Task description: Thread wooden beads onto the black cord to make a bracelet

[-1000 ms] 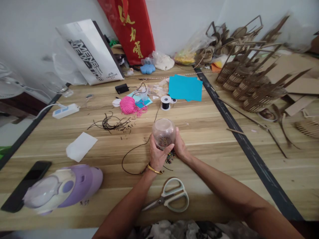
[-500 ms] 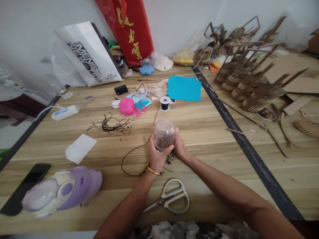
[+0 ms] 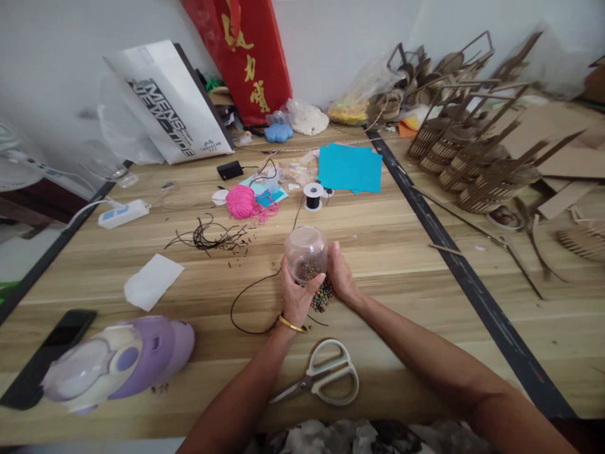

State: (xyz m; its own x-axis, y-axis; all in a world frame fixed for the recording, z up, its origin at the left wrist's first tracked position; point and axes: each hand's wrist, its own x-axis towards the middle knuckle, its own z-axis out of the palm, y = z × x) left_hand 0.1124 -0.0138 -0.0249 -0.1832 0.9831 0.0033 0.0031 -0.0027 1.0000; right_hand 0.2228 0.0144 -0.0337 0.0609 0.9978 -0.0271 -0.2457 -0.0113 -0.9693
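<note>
My left hand grips a clear jar, its rounded base turned up and tilted over the table. Small multicoloured beads show through its lower wall. More loose beads lie in a pile on the wood beside the jar, between my hands. My right hand rests on its edge just right of the pile, fingers stretched out and together, cupped alongside the beads. A black cord loops on the table at my left wrist. Nearer to me lie white-handled scissors.
Beyond the jar stand a spool of black cord, a pink yarn ball and blue sheets. Cut black cords lie to the left. A purple-and-white bottle and a phone are front left; brown baskets stand right.
The jar in my left hand has shifted slightly left, away from my right hand. More of the bead pile shows between the hands. My right hand has barely moved.
</note>
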